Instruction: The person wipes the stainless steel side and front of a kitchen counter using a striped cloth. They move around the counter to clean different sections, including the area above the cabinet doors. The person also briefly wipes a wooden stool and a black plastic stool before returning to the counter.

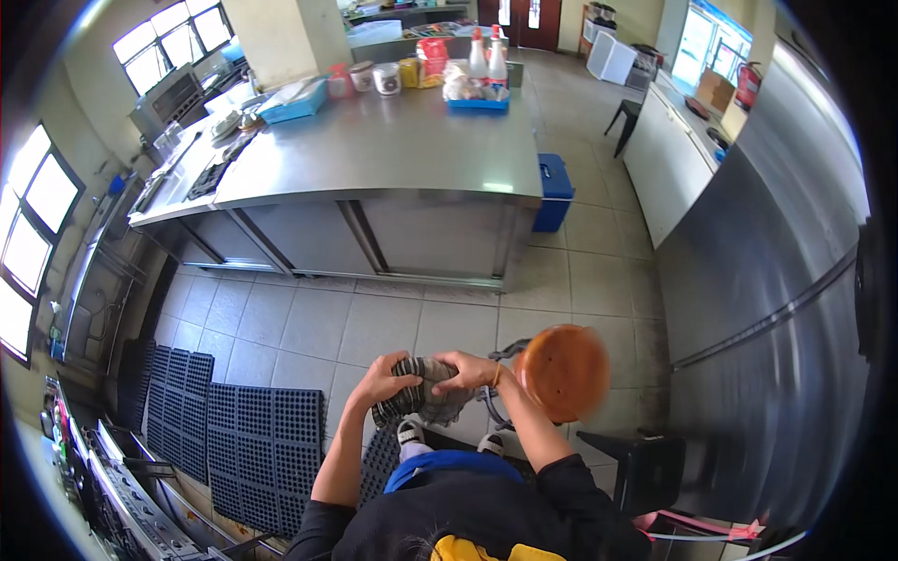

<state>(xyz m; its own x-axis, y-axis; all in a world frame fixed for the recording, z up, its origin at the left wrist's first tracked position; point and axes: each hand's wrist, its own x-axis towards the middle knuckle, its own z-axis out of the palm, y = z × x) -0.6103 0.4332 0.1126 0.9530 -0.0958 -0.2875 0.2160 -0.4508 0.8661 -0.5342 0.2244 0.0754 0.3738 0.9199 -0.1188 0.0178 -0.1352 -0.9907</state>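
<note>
Bunched between my two hands is a striped grey and black cloth [424,389], held in front of my body above the tiled floor. My left hand [388,382] grips its darker striped end, with the thumb on top. The greyer end is in my right hand [465,372], which has a thin orange band at the wrist. Just right of that wrist is a round orange-brown object [565,372], its right edge blurred. Dark curved parts, perhaps a stand or frame, show beside it, partly hidden by my right forearm.
A steel counter [393,154] stands ahead, with bottles and containers at its back. Black perforated rubber mats [263,449] lie at left. A black stool [649,470] is at lower right, near a steel cabinet [758,336]. A blue cooler box [554,193] stands by the counter's right end.
</note>
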